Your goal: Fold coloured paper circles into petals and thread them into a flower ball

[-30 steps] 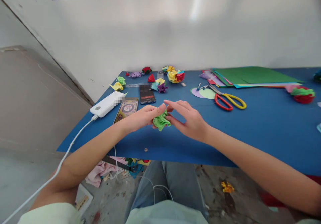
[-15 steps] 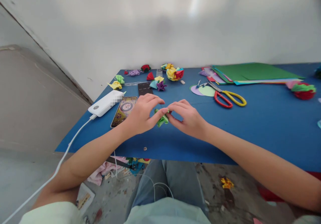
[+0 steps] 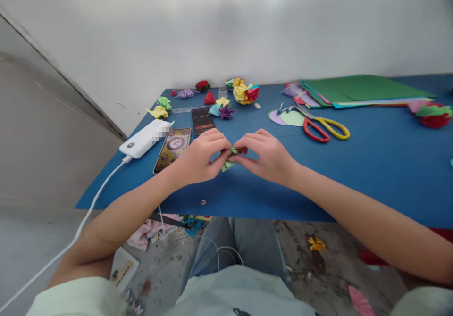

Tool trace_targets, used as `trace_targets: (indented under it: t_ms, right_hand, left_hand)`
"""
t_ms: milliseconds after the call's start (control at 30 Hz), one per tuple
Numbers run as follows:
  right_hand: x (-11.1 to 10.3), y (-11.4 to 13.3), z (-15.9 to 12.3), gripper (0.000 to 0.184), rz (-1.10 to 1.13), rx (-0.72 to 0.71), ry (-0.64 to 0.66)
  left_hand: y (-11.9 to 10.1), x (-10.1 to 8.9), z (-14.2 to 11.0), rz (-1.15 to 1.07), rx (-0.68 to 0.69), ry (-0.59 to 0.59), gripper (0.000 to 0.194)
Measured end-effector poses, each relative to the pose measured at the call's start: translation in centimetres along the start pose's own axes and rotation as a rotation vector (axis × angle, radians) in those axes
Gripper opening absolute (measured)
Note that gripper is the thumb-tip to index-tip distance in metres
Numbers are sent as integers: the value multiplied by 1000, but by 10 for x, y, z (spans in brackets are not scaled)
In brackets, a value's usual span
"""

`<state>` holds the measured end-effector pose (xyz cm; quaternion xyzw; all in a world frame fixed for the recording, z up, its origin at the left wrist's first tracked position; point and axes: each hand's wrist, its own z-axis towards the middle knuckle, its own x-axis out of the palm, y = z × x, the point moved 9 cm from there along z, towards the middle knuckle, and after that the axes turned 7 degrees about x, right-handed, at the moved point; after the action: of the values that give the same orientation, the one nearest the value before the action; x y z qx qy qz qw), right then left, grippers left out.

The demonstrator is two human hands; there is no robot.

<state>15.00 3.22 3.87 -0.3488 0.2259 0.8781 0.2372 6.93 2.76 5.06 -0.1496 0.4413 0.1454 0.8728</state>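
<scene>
Your L hand [image 3: 208,155] rolled knuckles-up vs sec ago, opposite R hand [image 3: 271,156]. Grip: both pinched closed on crumpled light-green paper piece [image 3: 228,165], partly hidden, over flat blue desk [image 3: 375,165] nr your side. Two-sided hold prob. gave finer control.

Left grip [image 3: 207,156], right grip [image 3: 269,158] — pinched

Passage: table [image 3: 301,150] between hands [image 3: 267,158] and scissors [image 3: 314,118] | blocked left: phones [image 3: 172,150]
</scene>
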Motion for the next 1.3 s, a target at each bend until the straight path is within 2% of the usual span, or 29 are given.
trace_targets:
  t_ms: [133, 267, 500, 733, 867, 1000, 1133, 1300]
  right_hand:
    - [-9, -8, 2, 12, 85, 85, -54]
    - [-11, -4, 3, 10, 97, 50, -58]
    - [-7, 10, -3, 20, -25, -50, -79]
    - [-15, 0, -4, 16, 27, 61, -181]
    - [-14, 2, -3, 18, 40, 27, -153]
    - [-14, 0, 1, 19, 105, 38, -61]
    - [-12, -2, 2, 16, 144, 66, 24]
    - [-10, 8, -1, 21, -13, -42, -21]
  left_hand:
    - [-4, -2, 0, 11, 34, -15, 11]
    - [-4, -5, -1, 65, 28, -38, 9]
    - [-1, -3, -4, 111, 1, -94, 12]
    - [-2, -7, -4, 113, 19, -145, 13]
    - [-1, -3, -3, 83, 10, -70, 6]
    - [-4, 3, -2, 62, 29, 17, 9]
    - [-6, 0, -1, 61, 50, 17, 9]
    - [-4, -1, -2, 73, 24, -9, 11]
